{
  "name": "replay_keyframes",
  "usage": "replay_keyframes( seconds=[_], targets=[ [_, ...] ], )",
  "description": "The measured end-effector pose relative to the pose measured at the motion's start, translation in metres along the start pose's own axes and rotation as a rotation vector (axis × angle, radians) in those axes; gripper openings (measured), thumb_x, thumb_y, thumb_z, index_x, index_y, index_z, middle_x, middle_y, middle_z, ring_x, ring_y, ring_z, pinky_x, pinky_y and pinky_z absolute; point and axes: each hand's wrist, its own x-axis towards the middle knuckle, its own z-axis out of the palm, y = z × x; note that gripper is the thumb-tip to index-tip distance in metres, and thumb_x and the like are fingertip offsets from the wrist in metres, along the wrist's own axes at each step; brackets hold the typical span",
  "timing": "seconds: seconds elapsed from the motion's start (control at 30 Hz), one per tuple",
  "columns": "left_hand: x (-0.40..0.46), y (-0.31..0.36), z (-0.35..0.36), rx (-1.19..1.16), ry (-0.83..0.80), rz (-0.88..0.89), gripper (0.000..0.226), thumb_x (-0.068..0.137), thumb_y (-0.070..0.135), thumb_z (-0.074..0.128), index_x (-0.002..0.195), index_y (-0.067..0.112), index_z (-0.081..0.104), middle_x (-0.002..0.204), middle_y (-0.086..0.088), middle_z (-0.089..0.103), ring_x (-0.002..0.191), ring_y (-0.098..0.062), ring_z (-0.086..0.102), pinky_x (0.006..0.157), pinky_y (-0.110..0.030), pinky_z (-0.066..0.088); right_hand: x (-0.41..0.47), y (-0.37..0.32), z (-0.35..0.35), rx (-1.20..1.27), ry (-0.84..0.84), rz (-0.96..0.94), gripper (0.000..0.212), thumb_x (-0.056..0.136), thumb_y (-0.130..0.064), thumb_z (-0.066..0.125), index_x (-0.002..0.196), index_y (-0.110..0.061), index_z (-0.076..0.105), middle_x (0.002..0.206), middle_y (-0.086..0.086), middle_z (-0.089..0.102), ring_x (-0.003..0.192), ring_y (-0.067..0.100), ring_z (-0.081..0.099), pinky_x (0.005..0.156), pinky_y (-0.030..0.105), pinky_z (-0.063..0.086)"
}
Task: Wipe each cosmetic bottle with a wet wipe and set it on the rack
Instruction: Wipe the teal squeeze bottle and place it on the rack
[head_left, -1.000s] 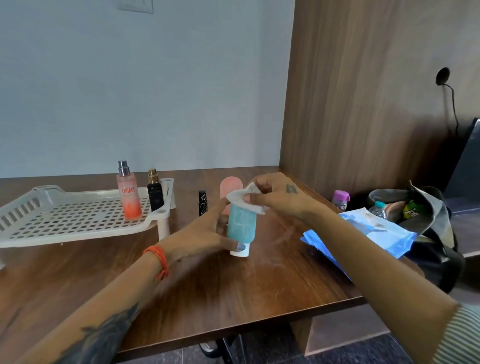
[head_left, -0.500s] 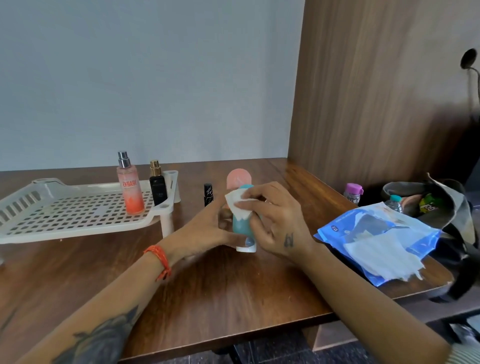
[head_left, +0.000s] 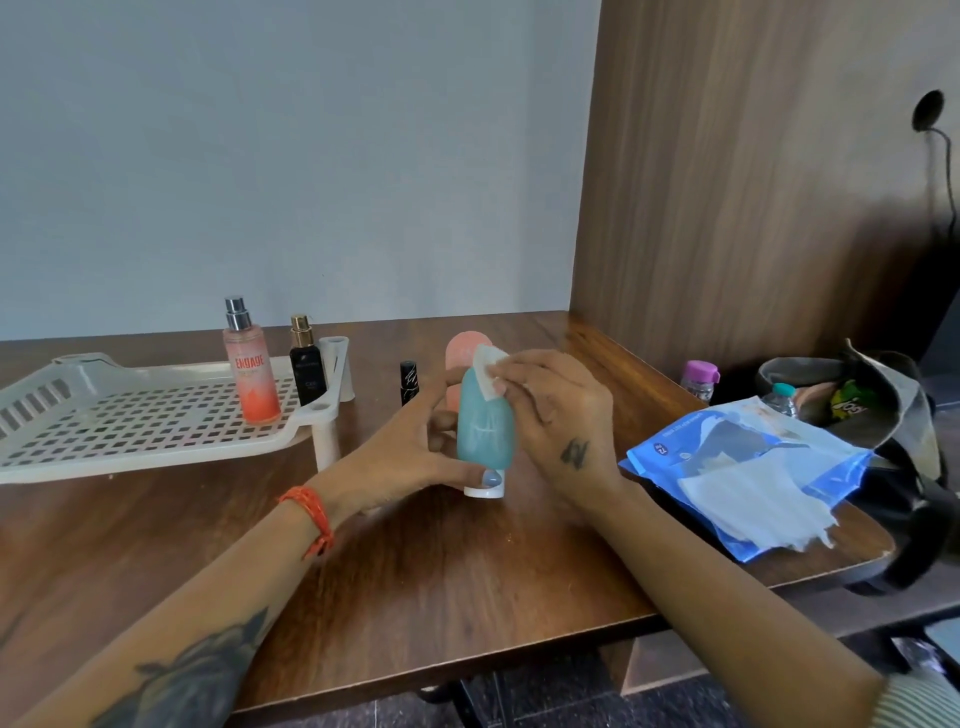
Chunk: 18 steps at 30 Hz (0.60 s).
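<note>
**Teal tube getting wiped, two bottles already up on the rack**

Big wooden table (head_left: 415, 582) takes up most of the shot, pushed into a corner. On the left sits the white slotted rack (head_left: 130, 431), standing on short legs, and it's got two things upright near its right edge: a pink-orange spray bottle (head_left: 251, 364) and, just beside it, a smaller black perfume bottle (head_left: 307, 364) with a gold top. Over on the right edge of the table is the blue wet wipe pack (head_left: 737, 467), lying flat with a white sheet sticking out of it, and a dark bag (head_left: 893, 415) is next to that.

Middle of the table is the action. The left hand (head_left: 410, 457) has its fingers curled round the teal tube (head_left: 485, 431), thumb down by the white cap, holding it upright with the cap on the tabletop. The right hand (head_left: 550, 415) pinches a small white wipe (head_left: 488, 371) and presses it against the top of the tube. Right behind the tube there's a pink bottle (head_left: 462, 348), mostly hidden, and a little black tube (head_left: 409, 382) stands between that and the rack.
</note>
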Motion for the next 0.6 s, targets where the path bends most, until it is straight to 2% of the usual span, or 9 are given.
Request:
replay_keyframes(
  seconds=[0.1, 0.27, 0.4, 0.43, 0.53, 0.6],
  targets=[
    [-0.0005, -0.0005, -0.0002, -0.016, 0.013, -0.009, 0.094, 0.045, 0.016, 0.087, 0.125, 0.04, 0.043, 0.111, -0.012, 0.065, 0.101, -0.027, 0.066, 0.092, -0.049, 0.051, -0.0065, -0.0037, 0.0007, -0.038, -0.08, -0.157, 0.02, 0.083, -0.017, 0.059, 0.091, -0.005, 0.073, 0.094, 0.007, 0.071, 0.087, 0.014, 0.063, 0.084, 0.02, 0.047],
    [0.0006, -0.0001, 0.0006, 0.004, 0.02, -0.01, 0.092, 0.044, 0.02, 0.087, 0.118, 0.049, 0.042, 0.111, -0.011, 0.066, 0.101, -0.027, 0.066, 0.091, -0.049, 0.052, -0.0008, -0.0035, 0.0032, -0.006, -0.021, 0.006, 0.025, 0.084, -0.023, 0.056, 0.094, -0.006, 0.072, 0.094, 0.007, 0.072, 0.086, 0.014, 0.065, 0.08, 0.021, 0.05],
    [-0.001, 0.0002, 0.0008, -0.008, 0.022, 0.008, 0.087, 0.047, 0.013, 0.086, 0.12, 0.04, 0.048, 0.111, -0.009, 0.065, 0.103, -0.029, 0.065, 0.092, -0.05, 0.051, -0.0104, -0.0052, 0.0036, -0.107, -0.125, -0.259, 0.016, 0.081, -0.014, 0.066, 0.093, -0.006, 0.073, 0.096, 0.006, 0.071, 0.087, 0.014, 0.062, 0.083, 0.023, 0.048],
    [-0.0013, 0.0002, 0.0012, 0.0, 0.023, 0.01, 0.086, 0.048, 0.013, 0.086, 0.121, 0.038, 0.048, 0.11, -0.008, 0.065, 0.103, -0.029, 0.064, 0.092, -0.05, 0.051, -0.01, -0.0051, 0.0036, -0.103, -0.129, -0.268, 0.016, 0.081, -0.014, 0.066, 0.093, -0.006, 0.073, 0.096, 0.006, 0.071, 0.088, 0.014, 0.062, 0.083, 0.022, 0.048],
    [-0.0003, -0.0005, 0.0009, 0.015, 0.017, 0.002, 0.093, 0.046, 0.019, 0.087, 0.126, 0.04, 0.043, 0.11, -0.01, 0.067, 0.101, -0.029, 0.066, 0.093, -0.05, 0.05, -0.0036, -0.0031, 0.0051, -0.037, -0.025, -0.097, 0.019, 0.083, -0.016, 0.061, 0.096, -0.006, 0.072, 0.096, 0.006, 0.071, 0.088, 0.014, 0.063, 0.084, 0.018, 0.045],
    [0.0006, -0.0006, 0.0, 0.017, 0.015, -0.003, 0.094, 0.046, 0.02, 0.087, 0.124, 0.045, 0.042, 0.111, -0.01, 0.067, 0.101, -0.028, 0.066, 0.093, -0.05, 0.05, -0.0033, -0.003, 0.0048, -0.05, 0.006, -0.055, 0.018, 0.082, -0.013, 0.064, 0.097, -0.006, 0.071, 0.097, 0.007, 0.07, 0.089, 0.016, 0.063, 0.084, 0.018, 0.044]
  ],
)
